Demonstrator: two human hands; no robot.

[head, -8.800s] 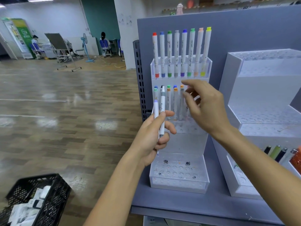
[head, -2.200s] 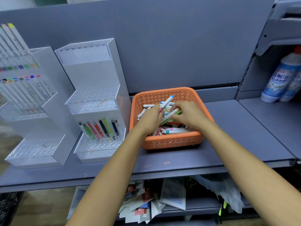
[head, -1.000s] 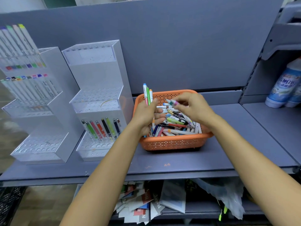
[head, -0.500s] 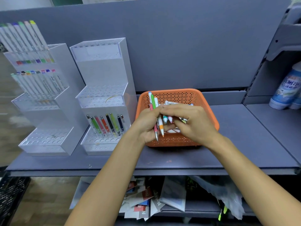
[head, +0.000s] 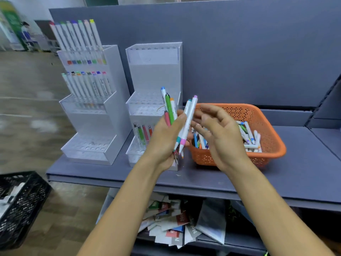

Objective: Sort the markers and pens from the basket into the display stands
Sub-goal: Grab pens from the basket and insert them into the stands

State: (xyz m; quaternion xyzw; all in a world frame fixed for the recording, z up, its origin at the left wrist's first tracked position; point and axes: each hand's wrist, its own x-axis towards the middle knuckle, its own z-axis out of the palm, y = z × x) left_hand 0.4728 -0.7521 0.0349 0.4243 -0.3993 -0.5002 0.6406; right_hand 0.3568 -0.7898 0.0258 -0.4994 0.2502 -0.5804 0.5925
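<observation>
Shop: steel shelf (head: 304, 172), display stands (head: 112, 126)

In front of you runs a grey shelf (head: 276, 182), backed by a tall grey panel (head: 239, 52). Under it, on a lower shelf (head: 239, 241), you have a loose heap of leaflets and papers (head: 177, 224), some with red and blue print. Down at your left a black lattice crate (head: 20, 206) stands on the glossy wooden floor (head: 27, 111), with white packets (head: 7, 198) inside. Far off at your upper left a green banner (head: 11, 21) shows, blurred.
</observation>
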